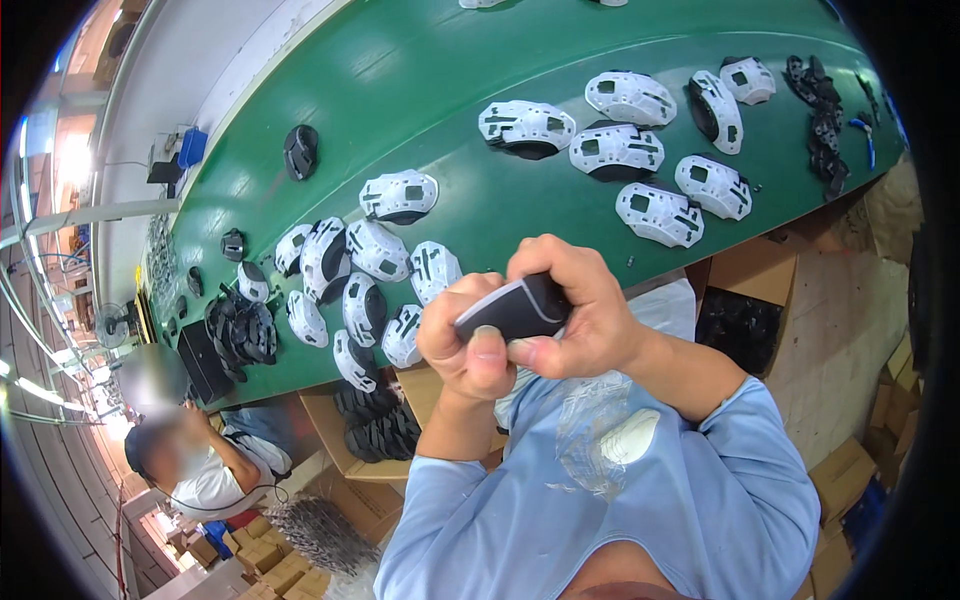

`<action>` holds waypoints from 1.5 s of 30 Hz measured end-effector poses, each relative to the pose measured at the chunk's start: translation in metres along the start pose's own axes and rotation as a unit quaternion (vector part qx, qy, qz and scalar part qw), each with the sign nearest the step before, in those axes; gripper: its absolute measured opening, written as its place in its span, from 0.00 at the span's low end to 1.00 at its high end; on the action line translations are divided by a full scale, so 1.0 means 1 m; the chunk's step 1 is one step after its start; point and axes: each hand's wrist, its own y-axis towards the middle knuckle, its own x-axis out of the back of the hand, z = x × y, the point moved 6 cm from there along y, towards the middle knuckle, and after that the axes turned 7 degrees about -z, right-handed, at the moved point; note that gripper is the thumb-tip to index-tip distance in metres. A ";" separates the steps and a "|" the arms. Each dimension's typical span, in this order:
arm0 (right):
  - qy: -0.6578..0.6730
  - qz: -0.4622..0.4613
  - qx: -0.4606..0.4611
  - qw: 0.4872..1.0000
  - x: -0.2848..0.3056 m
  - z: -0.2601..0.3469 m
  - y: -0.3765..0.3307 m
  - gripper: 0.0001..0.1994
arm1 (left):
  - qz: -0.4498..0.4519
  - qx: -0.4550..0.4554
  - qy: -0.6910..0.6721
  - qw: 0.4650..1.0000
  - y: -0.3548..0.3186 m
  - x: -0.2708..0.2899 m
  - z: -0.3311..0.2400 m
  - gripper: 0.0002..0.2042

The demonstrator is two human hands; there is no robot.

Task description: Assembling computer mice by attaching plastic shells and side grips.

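Note:
Both my hands grip a black computer-mouse shell point(513, 312) with a light grey edge, raised in front of my chest near the bench edge. My left hand point(458, 340) wraps its left end, with the thumb pressed on the lower side. From the right, my right hand point(592, 312) closes round the other end, its thumb reaching toward the left one. The fingers hide both ends of the shell. White mouse base pieces with black shells point(378, 250) lie on the bench just left of my hands. More white pieces point(615, 150) rest farther off to the right.
The green bench point(400, 70) curves across the view. Linked black parts point(822, 130) and a blue-handled tool point(868, 142) lie at its right. Open cartons with black parts point(740, 325) stand below its edge. A co-worker point(215, 465) sits at the left.

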 end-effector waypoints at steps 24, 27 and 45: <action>-0.196 -0.284 -0.094 0.934 0.256 0.033 -0.027 0.10 | 0.011 0.307 0.200 0.930 0.370 0.141 0.237 0.27; -0.312 -0.358 -0.071 0.877 0.331 0.048 -0.048 0.10 | 0.019 0.076 0.682 0.727 0.404 0.126 0.215 0.29; -0.819 -0.183 -0.057 0.541 0.476 0.027 0.047 0.13 | 0.263 -0.064 0.652 0.708 0.385 -0.082 0.230 0.48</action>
